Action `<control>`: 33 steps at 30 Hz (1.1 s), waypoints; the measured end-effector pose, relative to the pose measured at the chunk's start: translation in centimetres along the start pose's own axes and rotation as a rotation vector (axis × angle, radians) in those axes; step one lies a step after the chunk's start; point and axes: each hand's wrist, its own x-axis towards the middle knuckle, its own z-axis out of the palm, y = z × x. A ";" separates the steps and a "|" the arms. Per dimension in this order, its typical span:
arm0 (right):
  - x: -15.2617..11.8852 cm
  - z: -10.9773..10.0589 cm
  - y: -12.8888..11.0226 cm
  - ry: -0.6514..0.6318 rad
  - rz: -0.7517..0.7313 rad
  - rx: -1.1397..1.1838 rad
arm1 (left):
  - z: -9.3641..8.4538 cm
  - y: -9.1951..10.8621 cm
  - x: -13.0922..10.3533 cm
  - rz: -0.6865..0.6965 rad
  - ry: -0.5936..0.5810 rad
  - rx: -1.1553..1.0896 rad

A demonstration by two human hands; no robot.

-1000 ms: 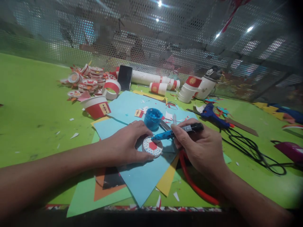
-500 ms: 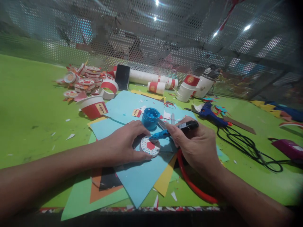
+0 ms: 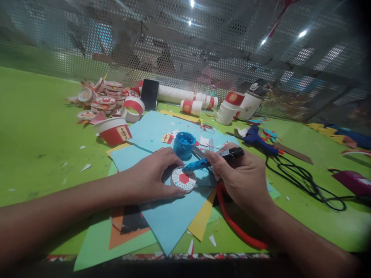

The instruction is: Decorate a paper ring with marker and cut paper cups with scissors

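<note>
A small white disc (image 3: 183, 180) with a red centre and blue dots lies on light blue paper (image 3: 169, 222). My left hand (image 3: 158, 173) pinches its rim between thumb and fingers. My right hand (image 3: 242, 173) holds a black marker (image 3: 228, 154) whose front part is smeared with blue paint; its tip rests at the disc's upper edge. Just behind the disc stands an open jar of blue paint (image 3: 184, 146). Part of a metal blade shows between the jar and my right hand.
At the back left is a pile of decorated discs (image 3: 107, 98), with a red and white cup (image 3: 114, 130) in front. Further back lie a phone (image 3: 150, 94) and paper cups (image 3: 230, 107). A blue glue gun (image 3: 261, 141) with a black cord is at the right, a red handle (image 3: 234, 227) near the front.
My right hand and the marker have shifted very slightly to the right. The left hand and the disc look almost the same.
</note>
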 end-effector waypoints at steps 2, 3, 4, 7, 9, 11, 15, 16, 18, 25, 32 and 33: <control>0.1 -0.3 -0.2 0.019 0.023 0.042 | 0.0 0.0 0.0 -0.016 -0.008 0.000; 0.2 -0.5 -0.4 0.044 0.029 0.076 | 0.0 0.0 0.0 -0.021 -0.014 -0.002; 0.2 -0.7 -0.5 0.075 0.027 0.118 | 0.0 0.1 0.0 -0.025 -0.019 -0.004; 0.2 -1.2 -0.6 0.134 -0.006 0.194 | -0.1 0.2 0.0 -0.032 -0.027 -0.010; 0.1 -1.3 -0.7 0.120 -0.012 0.165 | -0.1 0.3 0.0 -0.037 -0.022 -0.010; 0.0 -1.3 -0.7 0.102 -0.004 0.101 | -0.1 0.4 0.0 -0.038 -0.019 -0.007; -0.1 -1.1 -0.8 0.075 0.011 0.056 | -0.1 0.3 0.0 -0.024 -0.017 -0.011; -0.1 -1.1 -0.8 0.058 0.014 0.057 | 0.0 0.2 0.1 -0.024 -0.015 -0.011; -0.2 -1.1 -0.8 0.022 0.008 0.060 | 0.0 0.1 0.1 -0.031 -0.015 -0.006; -0.4 -0.9 -0.7 -0.090 -0.042 0.005 | 0.1 -0.1 0.1 -0.006 -0.018 -0.019; -0.3 -0.8 -0.7 -0.118 -0.114 -0.046 | 0.1 -0.1 0.0 0.008 -0.006 -0.010; -0.3 -0.8 -0.7 -0.121 -0.119 -0.049 | 0.1 -0.1 0.0 0.012 -0.004 -0.010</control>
